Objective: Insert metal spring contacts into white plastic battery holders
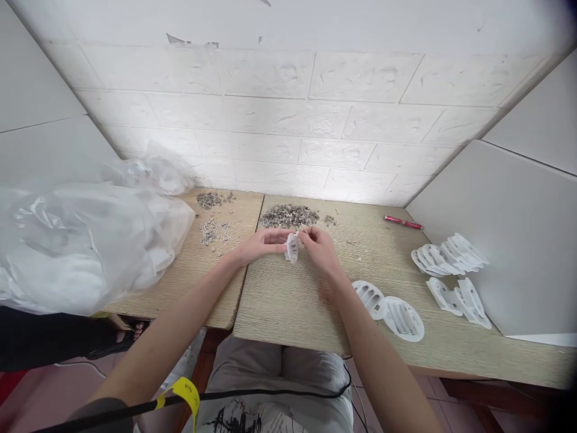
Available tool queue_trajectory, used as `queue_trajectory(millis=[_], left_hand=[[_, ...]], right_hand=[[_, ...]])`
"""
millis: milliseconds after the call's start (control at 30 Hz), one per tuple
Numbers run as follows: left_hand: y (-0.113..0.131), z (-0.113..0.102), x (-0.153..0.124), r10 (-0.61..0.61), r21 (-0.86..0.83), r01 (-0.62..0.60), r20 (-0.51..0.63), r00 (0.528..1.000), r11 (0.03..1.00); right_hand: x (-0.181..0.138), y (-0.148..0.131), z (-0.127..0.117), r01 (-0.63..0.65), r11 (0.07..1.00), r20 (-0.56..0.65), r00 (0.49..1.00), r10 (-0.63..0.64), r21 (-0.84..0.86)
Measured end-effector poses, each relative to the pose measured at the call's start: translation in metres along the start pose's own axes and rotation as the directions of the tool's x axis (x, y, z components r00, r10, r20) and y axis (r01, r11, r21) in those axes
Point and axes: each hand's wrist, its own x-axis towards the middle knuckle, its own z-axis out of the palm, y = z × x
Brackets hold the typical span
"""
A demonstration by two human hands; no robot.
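My left hand (267, 242) grips a white oval plastic part (293, 249) by its edge, tilted up above the table, with slots across its face. Close beside it, my right hand (318, 245) is closed in a pinch at the part's upper edge. Something small and pale seems to show at those fingertips, too tiny to name. Just beyond both hands lies a heap of small metal clips (291, 215). Near my right forearm, two white oval slotted parts (404, 319) with metal strips in them lie overlapping.
Big clear plastic bags (90, 240) of white parts fill the left side. Smaller metal piles (210, 231) lie beside them. Stacked white parts (446, 255) lean by the right panel, near a red pen-like object (403, 222). A black cable (270, 393) crosses my lap.
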Motion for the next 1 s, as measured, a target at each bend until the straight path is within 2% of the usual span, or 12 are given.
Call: queue_trajectory(millis=[233,567,733,1000], left_hand=[[-0.003,0.0,0.0,-0.006,0.006,0.006,-0.083,0.997,1.0],[-0.006,0.004,0.002,0.008,0.003,-0.008,-0.136,0.991,1.0],[-0.01,0.005,0.003,0.0,-0.031,-0.007,-0.217,0.976,1.0],[-0.006,0.007,0.002,-0.021,-0.005,0.02,-0.219,0.976,1.0]], right_hand=[[-0.002,-0.003,0.0,0.032,0.986,0.018,0.999,-0.029,-0.167],[-0.001,0.004,0.009,0.061,0.96,-0.032,0.997,-0.072,-0.275],[-0.003,0.003,0.011,0.03,0.975,-0.071,0.996,-0.047,-0.219],[-0.003,-0.003,0.007,0.021,0.996,-0.054,0.998,-0.025,-0.082]])
